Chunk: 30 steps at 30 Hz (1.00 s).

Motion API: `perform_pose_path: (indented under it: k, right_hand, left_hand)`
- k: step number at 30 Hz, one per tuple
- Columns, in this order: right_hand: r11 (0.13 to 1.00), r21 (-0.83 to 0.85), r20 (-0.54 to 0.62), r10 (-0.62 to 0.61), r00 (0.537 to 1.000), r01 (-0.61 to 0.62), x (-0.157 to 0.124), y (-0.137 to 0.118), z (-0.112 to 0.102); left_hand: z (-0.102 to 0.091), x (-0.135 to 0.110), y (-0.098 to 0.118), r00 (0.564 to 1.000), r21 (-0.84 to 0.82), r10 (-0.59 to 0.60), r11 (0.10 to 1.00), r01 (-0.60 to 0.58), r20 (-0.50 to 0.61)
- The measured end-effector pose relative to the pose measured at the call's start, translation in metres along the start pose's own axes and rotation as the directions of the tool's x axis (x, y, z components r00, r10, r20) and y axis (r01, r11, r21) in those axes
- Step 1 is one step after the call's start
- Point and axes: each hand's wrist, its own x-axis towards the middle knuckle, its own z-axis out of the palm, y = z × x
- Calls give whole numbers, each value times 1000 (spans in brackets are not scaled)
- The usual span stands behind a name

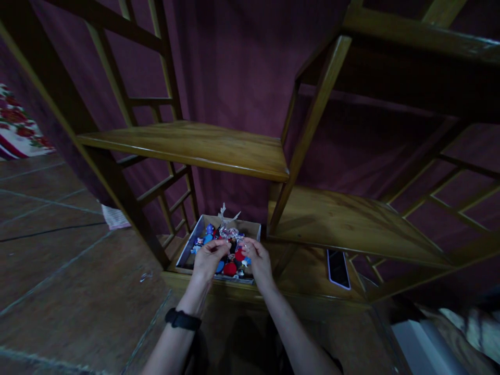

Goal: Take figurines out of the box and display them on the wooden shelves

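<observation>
Okay, so starting right at the fingers: both grips are down over the box. The left hand (211, 256) has thumb and fingertips drawn in close, and the right hand (258, 259) curls toward it, fingers bent, with a narrow gap between the two hands. Something small and clear seems to be at the tips, but it's too tiny and dim to say whether either grip is really pinching it.

Just beyond the fingertips, toward the back of the box, is the glittery, see-through ornament with pale, antler-like branches (229, 232). Looks like hard plastic or glass, so probably light, stiff and a bit slick. Those thin prongs look snappable, so the chunkier sparkly lower part would be the safer place to hold, with a soft pinch from both sides.

Around it are a round red piece (230, 269), a round blue piece (220, 266) and a little purple figure (210, 228), likely light and easy to nudge. All of that sits in a shallow cardboard box with pale outer sides (252, 229), on the bottom board of a brown wooden shelf unit (187, 148). Farther right lies a dark-screened phone with a lilac edge (338, 269).
</observation>
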Motion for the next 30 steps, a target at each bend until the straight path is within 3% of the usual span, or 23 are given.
perform_pose_path:
  k: [8,22,26,30]
  right_hand:
    - [998,-70,-10,7,1000,-8,-2,-8,2]
    - [997,-82,-18,1,1000,-2,6,8,-3]
    - [999,-48,-51,24,998,-26,6,6,-2]
    - [998,-26,-60,49,997,-50,5,3,-2]
  left_hand:
    - [1,2,-5,987,167,116,981,-97,-107]
    - [0,6,-26,940,334,340,891,-307,-43]
    - [0,5,-24,946,304,324,902,-308,-2]
    - [0,3,-15,972,131,232,965,-227,-28]
